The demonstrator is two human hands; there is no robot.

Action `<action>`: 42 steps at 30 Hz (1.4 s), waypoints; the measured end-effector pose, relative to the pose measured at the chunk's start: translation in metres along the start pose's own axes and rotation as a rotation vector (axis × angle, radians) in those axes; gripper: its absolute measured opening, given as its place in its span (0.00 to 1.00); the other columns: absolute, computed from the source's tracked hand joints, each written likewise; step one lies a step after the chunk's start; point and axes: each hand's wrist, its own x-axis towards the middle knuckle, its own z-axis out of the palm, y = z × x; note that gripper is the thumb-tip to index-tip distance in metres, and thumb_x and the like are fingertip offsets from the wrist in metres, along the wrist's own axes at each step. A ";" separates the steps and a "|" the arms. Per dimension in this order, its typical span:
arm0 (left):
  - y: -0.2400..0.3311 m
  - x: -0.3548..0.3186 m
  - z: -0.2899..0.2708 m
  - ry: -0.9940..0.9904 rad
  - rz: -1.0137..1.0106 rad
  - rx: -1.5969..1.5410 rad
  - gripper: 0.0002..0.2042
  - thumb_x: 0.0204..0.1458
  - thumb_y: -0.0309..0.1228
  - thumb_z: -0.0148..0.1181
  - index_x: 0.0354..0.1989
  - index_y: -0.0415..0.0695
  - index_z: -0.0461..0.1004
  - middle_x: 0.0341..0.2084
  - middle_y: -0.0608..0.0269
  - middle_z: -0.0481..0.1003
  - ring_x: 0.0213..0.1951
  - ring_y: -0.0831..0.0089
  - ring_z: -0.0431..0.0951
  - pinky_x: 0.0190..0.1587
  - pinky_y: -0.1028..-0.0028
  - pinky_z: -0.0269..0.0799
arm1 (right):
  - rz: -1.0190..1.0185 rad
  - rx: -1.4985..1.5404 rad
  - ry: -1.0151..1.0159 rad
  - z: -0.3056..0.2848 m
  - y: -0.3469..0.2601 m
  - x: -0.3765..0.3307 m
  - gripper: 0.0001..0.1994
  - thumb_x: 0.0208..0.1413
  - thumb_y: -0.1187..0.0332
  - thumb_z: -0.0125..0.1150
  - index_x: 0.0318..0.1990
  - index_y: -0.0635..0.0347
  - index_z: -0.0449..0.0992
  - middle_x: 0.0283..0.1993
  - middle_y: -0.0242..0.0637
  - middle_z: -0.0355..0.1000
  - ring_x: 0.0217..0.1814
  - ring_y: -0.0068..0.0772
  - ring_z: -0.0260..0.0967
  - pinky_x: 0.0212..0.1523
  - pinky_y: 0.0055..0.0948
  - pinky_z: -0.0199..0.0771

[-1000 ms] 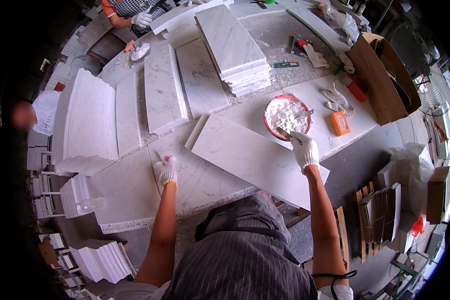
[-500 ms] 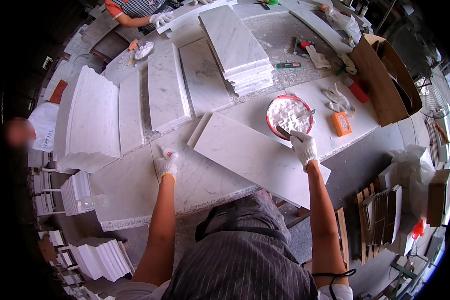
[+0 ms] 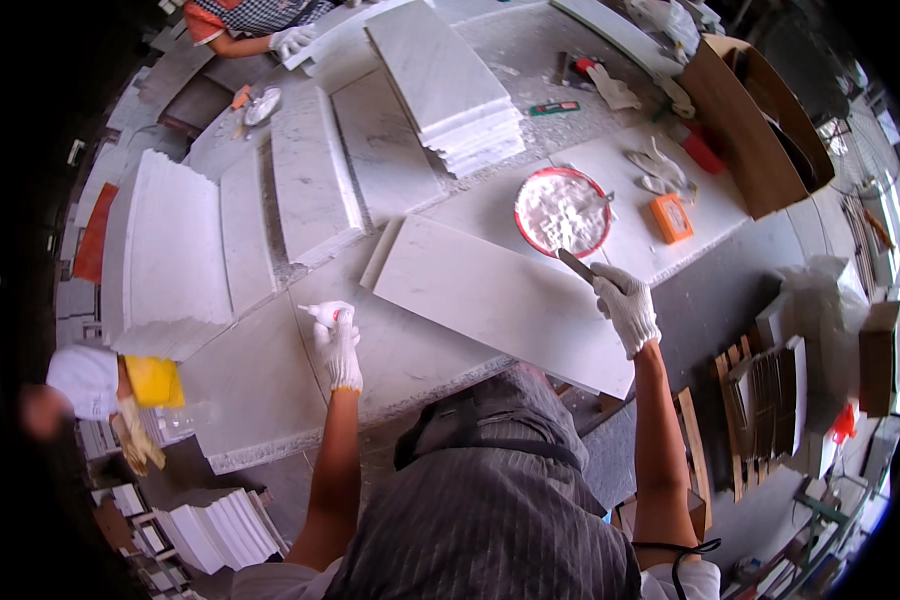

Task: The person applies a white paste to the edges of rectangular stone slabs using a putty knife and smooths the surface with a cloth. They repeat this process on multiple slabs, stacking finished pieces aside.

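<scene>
My left hand (image 3: 338,352), in a white knit glove, is closed around a small white squeeze bottle (image 3: 325,313) with its nozzle pointing left. My gloved right hand (image 3: 625,305) grips a putty knife (image 3: 575,266), its dark blade angled up and left near the bowl. That bowl (image 3: 520,232) has a red rim and contains thick white paste, with a tool handle sticking out at its right side. A white marble slab (image 3: 500,305) lies slantwise between my hands, on top of another slab. My right hand is over the slab's right end.
Marble slabs (image 3: 445,85) are stacked across the bench, with more (image 3: 170,250) at the left. An orange box (image 3: 672,218), gloves (image 3: 660,170) and a cardboard box (image 3: 730,130) are at the right. Co-workers' hands (image 3: 292,41) (image 3: 135,435) show at far left and top left.
My right hand with the putty knife has drawn back from the bowl. The bottle in my left hand has turned leftward. A co-worker with something yellow has come nearer at left.
</scene>
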 end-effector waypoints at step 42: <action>-0.014 -0.094 0.161 -0.647 0.333 0.120 0.18 0.57 0.31 0.67 0.52 0.40 0.70 0.40 0.60 0.77 0.41 0.74 0.77 0.44 0.72 0.75 | 0.243 1.005 -0.058 0.020 0.086 -0.160 0.07 0.63 0.65 0.63 0.45 0.56 0.77 0.41 0.35 0.77 0.37 0.27 0.74 0.37 0.27 0.76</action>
